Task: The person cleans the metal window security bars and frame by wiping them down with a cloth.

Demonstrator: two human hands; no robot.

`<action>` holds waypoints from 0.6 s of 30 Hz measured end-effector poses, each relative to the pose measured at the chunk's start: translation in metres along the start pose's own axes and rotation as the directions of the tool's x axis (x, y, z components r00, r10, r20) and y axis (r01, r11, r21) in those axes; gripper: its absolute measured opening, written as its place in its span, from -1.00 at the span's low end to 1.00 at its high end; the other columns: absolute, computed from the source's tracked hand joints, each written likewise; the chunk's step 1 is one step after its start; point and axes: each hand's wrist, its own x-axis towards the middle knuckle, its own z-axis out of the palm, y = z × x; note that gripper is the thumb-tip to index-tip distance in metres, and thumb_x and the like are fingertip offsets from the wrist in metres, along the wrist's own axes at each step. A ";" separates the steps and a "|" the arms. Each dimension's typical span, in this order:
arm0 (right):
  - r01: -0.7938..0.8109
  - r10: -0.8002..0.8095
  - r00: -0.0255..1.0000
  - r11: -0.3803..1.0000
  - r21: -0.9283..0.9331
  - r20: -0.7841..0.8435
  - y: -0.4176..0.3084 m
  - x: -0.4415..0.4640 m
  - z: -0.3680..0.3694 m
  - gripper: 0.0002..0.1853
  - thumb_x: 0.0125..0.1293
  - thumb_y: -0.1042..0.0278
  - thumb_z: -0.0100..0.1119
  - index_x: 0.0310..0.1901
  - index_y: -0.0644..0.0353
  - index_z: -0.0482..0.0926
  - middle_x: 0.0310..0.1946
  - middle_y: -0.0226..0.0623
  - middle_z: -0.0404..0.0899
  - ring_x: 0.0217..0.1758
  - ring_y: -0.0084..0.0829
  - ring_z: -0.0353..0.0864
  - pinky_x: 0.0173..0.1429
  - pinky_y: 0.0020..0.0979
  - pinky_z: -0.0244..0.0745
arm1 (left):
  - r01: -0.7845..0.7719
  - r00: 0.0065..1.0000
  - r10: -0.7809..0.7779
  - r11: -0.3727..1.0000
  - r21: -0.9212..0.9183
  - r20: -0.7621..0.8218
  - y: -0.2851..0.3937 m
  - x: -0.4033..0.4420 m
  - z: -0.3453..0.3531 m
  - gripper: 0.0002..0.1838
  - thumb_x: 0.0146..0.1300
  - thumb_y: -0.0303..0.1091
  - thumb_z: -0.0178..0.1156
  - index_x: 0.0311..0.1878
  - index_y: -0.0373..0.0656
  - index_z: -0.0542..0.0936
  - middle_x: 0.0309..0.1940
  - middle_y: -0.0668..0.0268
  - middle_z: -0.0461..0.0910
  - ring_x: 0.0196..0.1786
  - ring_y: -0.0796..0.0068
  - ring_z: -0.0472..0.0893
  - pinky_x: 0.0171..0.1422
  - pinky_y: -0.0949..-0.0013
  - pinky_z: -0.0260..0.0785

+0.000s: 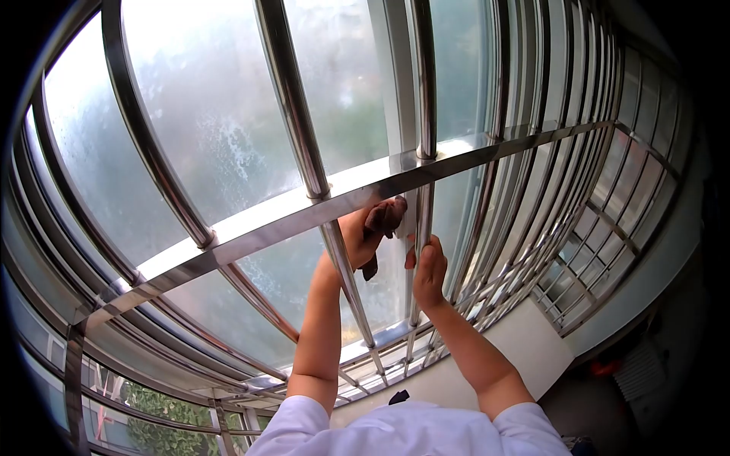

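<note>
My left hand (356,234) reaches between the shiny metal bars and is closed on a dark brown cloth (385,216). The cloth is bunched at my fingers, and a loose end hangs below them. It is close to the white window frame (404,133) beside the fogged glass (334,99); whether it touches the frame is hard to tell. My right hand (430,275) is curled around a vertical metal bar (424,209), just to the right of the cloth. A flat horizontal rail (266,222) crosses above both hands and partly covers the left one.
Vertical bars (285,91) stand across the whole window, with narrow gaps between them. White streaks (232,148) mark the glass at left. A pale ledge (525,342) lies below right. Green leaves (160,414) show outside at lower left.
</note>
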 end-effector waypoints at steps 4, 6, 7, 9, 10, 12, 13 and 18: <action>0.000 -0.001 1.000 0.999 0.032 0.019 0.002 0.000 -0.001 -0.58 0.48 0.02 -0.26 -0.13 0.24 0.45 -0.68 -0.41 0.36 -0.61 -0.57 0.37 -0.48 -0.51 0.26 | -0.168 0.983 0.165 0.985 0.032 0.082 -0.007 -0.005 0.007 -0.58 -0.14 -0.73 0.19 -0.13 -0.20 0.61 -0.17 0.21 0.58 -0.01 0.28 0.54 0.12 0.32 0.37; 0.006 -0.007 1.000 0.998 0.056 0.019 0.008 -0.001 -0.001 -0.59 0.47 0.02 -0.23 -0.11 0.24 0.43 -0.66 -0.41 0.37 -0.59 -0.58 0.38 -0.47 -0.51 0.27 | -0.168 0.983 0.163 0.985 0.047 0.084 -0.010 -0.011 0.004 -0.57 -0.14 -0.72 0.19 -0.12 -0.20 0.61 -0.17 0.22 0.58 -0.02 0.27 0.54 0.11 0.30 0.37; 0.029 -0.031 0.999 0.995 0.093 0.014 0.011 -0.002 0.000 -0.65 0.44 0.06 -0.11 -0.10 0.24 0.41 -0.64 -0.41 0.39 -0.56 -0.60 0.39 -0.45 -0.52 0.29 | -0.168 0.983 0.162 0.984 0.062 0.088 -0.011 -0.011 0.002 -0.57 -0.15 -0.71 0.20 -0.11 -0.21 0.61 -0.16 0.22 0.58 -0.04 0.25 0.55 0.11 0.28 0.38; 0.046 -0.048 0.999 0.991 0.129 0.010 0.014 -0.005 0.001 -0.67 0.40 0.10 0.02 -0.08 0.24 0.40 -0.61 -0.42 0.41 -0.53 -0.63 0.39 -0.44 -0.53 0.30 | -0.165 0.982 0.156 0.983 0.077 0.109 -0.011 -0.011 0.000 -0.57 -0.15 -0.69 0.23 -0.10 -0.20 0.61 -0.14 0.21 0.59 -0.05 0.24 0.55 0.10 0.27 0.38; 0.053 -0.049 0.998 0.993 0.105 -0.042 0.012 -0.004 0.005 -0.69 0.33 0.18 0.13 -0.07 0.23 0.38 -0.58 -0.43 0.43 -0.49 -0.66 0.40 -0.41 -0.56 0.32 | -0.171 0.978 0.159 0.982 0.085 0.137 -0.013 -0.010 -0.001 -0.57 -0.15 -0.68 0.23 -0.10 -0.20 0.61 -0.13 0.21 0.60 -0.05 0.24 0.56 0.10 0.28 0.38; 0.060 -0.052 0.994 0.995 0.080 -0.094 0.008 -0.002 0.012 -0.66 0.27 0.26 0.24 -0.06 0.23 0.37 -0.55 -0.44 0.46 -0.45 -0.69 0.41 -0.38 -0.58 0.34 | -0.184 0.971 0.165 0.978 0.099 0.171 -0.015 -0.011 -0.002 -0.54 -0.16 -0.67 0.24 -0.07 -0.21 0.59 -0.12 0.17 0.60 -0.07 0.22 0.56 0.09 0.29 0.39; -0.008 0.032 0.992 0.982 0.187 -0.122 0.005 -0.001 0.015 -0.66 0.23 0.33 0.28 -0.07 0.23 0.38 -0.54 -0.45 0.47 -0.46 -0.71 0.40 -0.37 -0.61 0.35 | -0.184 0.971 0.166 0.978 0.098 0.170 -0.014 -0.011 -0.002 -0.54 -0.16 -0.67 0.24 -0.07 -0.21 0.59 -0.12 0.17 0.60 -0.07 0.22 0.56 0.09 0.29 0.39; -0.141 0.140 0.989 0.990 -0.012 -0.053 0.006 -0.001 0.005 -0.68 0.21 0.38 0.28 -0.09 0.25 0.39 -0.55 -0.49 0.50 -0.51 -0.73 0.38 -0.40 -0.63 0.33 | 0.069 0.941 -0.171 0.941 -0.330 -0.292 -0.033 -0.031 0.014 -0.69 0.10 -0.63 0.19 -0.04 -0.24 0.55 -0.13 0.25 0.59 -0.06 0.44 0.55 0.03 0.35 0.40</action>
